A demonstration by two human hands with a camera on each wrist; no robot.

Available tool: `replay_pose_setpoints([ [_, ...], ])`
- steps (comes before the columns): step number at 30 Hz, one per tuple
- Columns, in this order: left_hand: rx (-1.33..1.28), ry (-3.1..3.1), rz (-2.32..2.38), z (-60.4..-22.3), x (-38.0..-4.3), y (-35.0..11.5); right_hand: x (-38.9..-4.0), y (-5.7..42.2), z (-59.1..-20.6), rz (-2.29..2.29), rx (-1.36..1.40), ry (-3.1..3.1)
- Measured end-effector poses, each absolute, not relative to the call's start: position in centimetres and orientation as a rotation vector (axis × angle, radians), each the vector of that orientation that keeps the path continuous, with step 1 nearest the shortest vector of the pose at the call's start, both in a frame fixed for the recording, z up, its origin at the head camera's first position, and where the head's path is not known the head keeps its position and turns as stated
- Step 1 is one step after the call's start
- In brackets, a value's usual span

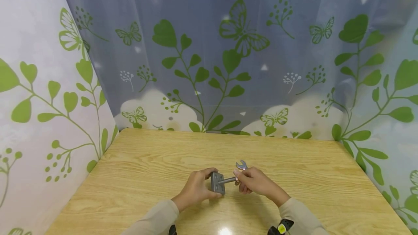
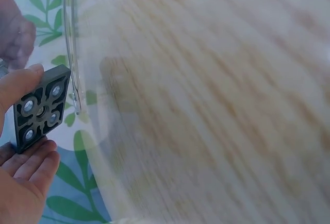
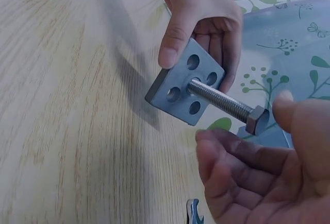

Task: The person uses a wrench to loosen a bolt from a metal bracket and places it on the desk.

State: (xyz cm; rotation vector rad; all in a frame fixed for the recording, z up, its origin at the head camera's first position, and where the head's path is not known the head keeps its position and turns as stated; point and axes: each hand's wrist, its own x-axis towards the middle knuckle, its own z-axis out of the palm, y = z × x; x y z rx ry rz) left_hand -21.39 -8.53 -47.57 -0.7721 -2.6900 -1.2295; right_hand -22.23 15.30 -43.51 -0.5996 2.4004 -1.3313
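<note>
My left hand (image 1: 196, 188) grips a square grey metal plate (image 3: 167, 100) by opposite edges, thumb on one and fingertips on the other. Round holes pierce the plate near its corners. From its middle sticks out a long threaded hex bolt (image 3: 221, 100), its head toward my right hand (image 1: 253, 182). In the right wrist view, the right thumb and loosely bent fingers stand apart around the bolt head, without visible contact. The plate's other face, with recessed holes, shows in the left wrist view. Beyond the right hand is an open-end wrench (image 1: 241, 165), its handle hidden.
The wooden table (image 1: 156, 151) has a pale grain and a glossy spot of light near its front. Patterned cloth (image 1: 209, 82) with leaves and butterflies hangs behind and along both sides.
</note>
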Motion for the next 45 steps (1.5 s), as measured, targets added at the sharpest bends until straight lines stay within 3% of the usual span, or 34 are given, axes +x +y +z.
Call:
replay_pose_setpoints([
  [17, -0.767, -2.712, -1.267, -47.76, -21.62, -8.67, -22.31, 14.99, -43.34, -1.254, -0.840, 2.642],
  [31, -0.774, -2.692, -1.244, -47.82, -21.48, -8.71, -22.33, 15.26, -43.63, -1.232, -0.831, 2.537],
  [40, -0.767, -2.703, -1.249, -47.81, -21.38, -8.60, -22.02, 15.03, -43.84, -1.252, -0.620, 2.476],
  [45, -0.765, -2.704, -1.260, -47.76, -21.45, -8.55, -22.12, 15.06, -43.60, -1.211, -0.684, 2.511],
])
